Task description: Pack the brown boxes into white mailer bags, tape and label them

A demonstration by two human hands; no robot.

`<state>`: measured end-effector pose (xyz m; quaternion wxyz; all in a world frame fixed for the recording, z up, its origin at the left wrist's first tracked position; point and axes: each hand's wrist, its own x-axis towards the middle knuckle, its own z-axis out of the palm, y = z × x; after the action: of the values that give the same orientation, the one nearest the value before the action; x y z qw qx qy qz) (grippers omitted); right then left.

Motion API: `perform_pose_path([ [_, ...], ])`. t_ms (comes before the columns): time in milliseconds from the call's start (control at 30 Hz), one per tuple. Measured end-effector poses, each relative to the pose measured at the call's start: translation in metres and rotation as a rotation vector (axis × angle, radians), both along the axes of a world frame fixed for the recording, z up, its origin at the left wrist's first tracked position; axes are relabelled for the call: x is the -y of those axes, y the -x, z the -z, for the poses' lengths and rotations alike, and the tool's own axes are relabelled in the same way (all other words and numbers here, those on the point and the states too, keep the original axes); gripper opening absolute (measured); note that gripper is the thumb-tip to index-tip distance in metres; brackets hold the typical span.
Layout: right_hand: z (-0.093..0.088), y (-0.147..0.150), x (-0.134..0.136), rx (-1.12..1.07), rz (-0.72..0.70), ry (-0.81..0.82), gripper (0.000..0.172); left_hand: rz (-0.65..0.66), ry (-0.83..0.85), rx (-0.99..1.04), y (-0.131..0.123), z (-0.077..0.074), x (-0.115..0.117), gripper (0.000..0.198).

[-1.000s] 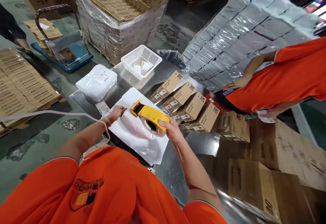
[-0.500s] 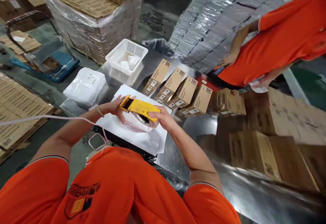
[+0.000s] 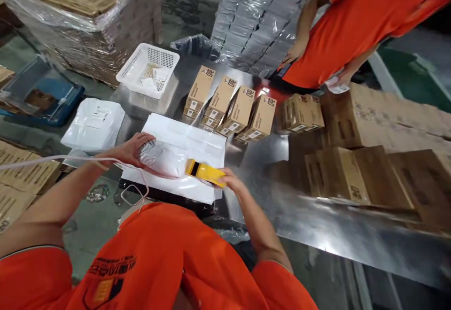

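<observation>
Yellow tape dispenser (image 3: pixel 206 173) is held just below the middle of the frame, gripped at its right end by the right hand (image 3: pixel 230 181), whose fingers are closed around it. Its front end is pointed left, toward a shiny, clear-wrapped bundle (image 3: pixel 164 158). The left end of that bundle is touched by the left hand (image 3: pixel 136 149), with the fingers bent over it; whether it is gripped or only pressed cannot be told. Beneath both, white sheets (image 3: pixel 206 143) are spread on the metal table (image 3: pixel 299 218), with a black edge shown along their lower side.

At the left of the frame, a stack of white plastic bags (image 3: pixel 93 123) is placed, and above it a white basket (image 3: pixel 164 58) is seen with small papers inside. Four small cartons (image 3: pixel 229 101) are lined up, tilted in the view, right of the basket. More brown boxes (image 3: pixel 355 171) are set at the right. In the upper right, a flat white item (image 3: pixel 338 84) is held by a co-worker in an orange shirt (image 3: pixel 366 23).
</observation>
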<state>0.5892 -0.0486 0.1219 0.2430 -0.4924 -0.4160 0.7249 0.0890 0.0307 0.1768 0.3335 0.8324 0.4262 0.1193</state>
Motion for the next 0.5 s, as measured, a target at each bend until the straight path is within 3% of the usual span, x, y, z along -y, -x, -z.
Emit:
perform_pose_path([
  [100,0.019,0.046,-0.021,-0.083,0.008,0.003,0.033,-0.081,0.014,0.041,0.021,-0.001,0.003,0.100],
  [200,0.013,0.047,-0.025,-0.122,0.047,-0.010,0.032,-0.122,0.043,0.088,0.025,-0.006,0.001,0.098],
  [333,-0.023,0.001,0.010,-0.092,0.107,0.003,0.041,0.055,-0.054,0.157,-0.003,0.001,-0.024,0.097],
  [400,-0.048,-0.021,0.031,-0.071,0.142,0.002,0.043,0.122,-0.080,0.226,-0.026,0.015,-0.039,0.099],
  [500,-0.077,-0.030,0.044,0.008,0.212,-0.018,0.041,0.107,0.108,0.321,-0.059,0.048,-0.051,0.112],
])
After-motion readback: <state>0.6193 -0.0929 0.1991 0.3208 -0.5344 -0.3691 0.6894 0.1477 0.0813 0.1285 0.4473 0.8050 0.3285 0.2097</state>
